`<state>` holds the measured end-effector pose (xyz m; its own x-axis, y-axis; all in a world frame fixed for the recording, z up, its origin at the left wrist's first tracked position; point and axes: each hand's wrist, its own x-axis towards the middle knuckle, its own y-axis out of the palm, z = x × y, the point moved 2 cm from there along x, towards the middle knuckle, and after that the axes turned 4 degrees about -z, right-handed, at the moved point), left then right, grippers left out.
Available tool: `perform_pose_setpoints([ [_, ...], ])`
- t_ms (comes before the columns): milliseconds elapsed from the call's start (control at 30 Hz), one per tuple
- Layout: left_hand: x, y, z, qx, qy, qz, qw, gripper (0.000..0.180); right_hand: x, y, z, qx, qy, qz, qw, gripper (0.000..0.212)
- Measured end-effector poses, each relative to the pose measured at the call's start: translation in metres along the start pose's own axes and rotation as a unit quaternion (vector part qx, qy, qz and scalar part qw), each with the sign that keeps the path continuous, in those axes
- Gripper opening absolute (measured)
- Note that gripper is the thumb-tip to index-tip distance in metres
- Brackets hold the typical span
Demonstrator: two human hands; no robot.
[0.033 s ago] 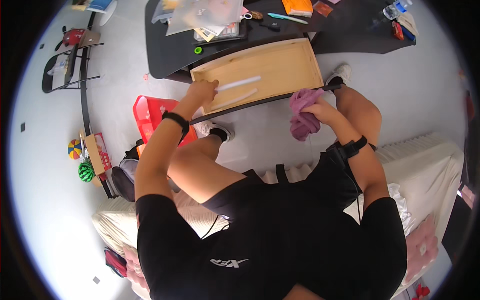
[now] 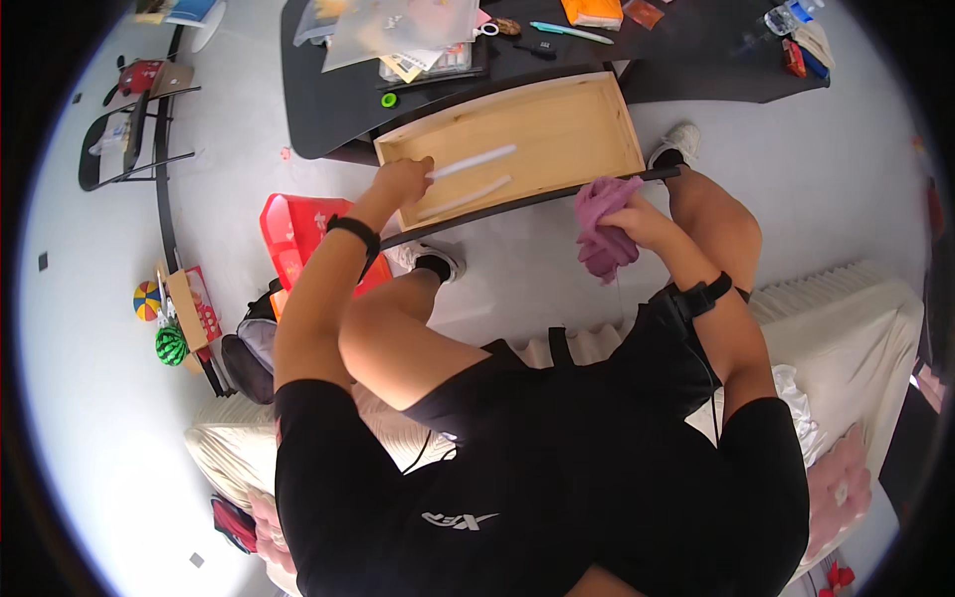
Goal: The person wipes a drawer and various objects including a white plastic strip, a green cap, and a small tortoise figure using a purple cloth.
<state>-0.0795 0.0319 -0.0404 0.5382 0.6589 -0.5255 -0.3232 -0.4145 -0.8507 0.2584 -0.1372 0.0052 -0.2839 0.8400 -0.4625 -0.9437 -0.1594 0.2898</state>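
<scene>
Purple fabric first: a crumpled cloth [image 2: 600, 254] is hanging from the right hand [image 2: 637, 221], which is grasping a bunch of it just by the near right corner of the pulled-out wooden drawer [image 2: 557, 119]. Meanwhile the left hand [image 2: 401, 182] is gripping one end of a white strip [image 2: 482, 159] at the drawer's left edge, with the free end pointing toward the middle. Can't tell if that end is touching the bottom. A second white strip [image 2: 468, 197] is lying near the front edge, left half.

Risk-wise, that first strip is being held by one end only, so a loosening grip could be letting it tip or drop. The cloth is drooping beside the black front panel [image 2: 477, 218], so a sideways swing could be snagging it on the corner. Also, a green ring [image 2: 389, 99] is sitting close to the desk's [image 2: 328, 109] front edge, so a hard drawer bump could be knocking it off.
</scene>
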Motion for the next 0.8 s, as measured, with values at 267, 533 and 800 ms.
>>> perform_pose_setpoints([
  [267, 0.084, 0.103, 0.013, 0.006, -0.006, 0.074, 0.997, 0.024, 0.011, 0.026, -0.006, -0.164, 0.024, 0.112, 0.980, 0.029],
  [533, 0.102, 0.120, -0.007, 0.063, 0.026, 0.230, 0.971, 0.022, 0.016, 0.035, 0.008, -0.112, 0.010, 0.136, 0.984, 0.032],
  [800, 0.105, 0.132, -0.016, 0.013, 0.083, 0.123, 0.989, 0.029, 0.015, 0.029, 0.002, -0.099, 0.015, 0.139, 0.985, 0.024],
])
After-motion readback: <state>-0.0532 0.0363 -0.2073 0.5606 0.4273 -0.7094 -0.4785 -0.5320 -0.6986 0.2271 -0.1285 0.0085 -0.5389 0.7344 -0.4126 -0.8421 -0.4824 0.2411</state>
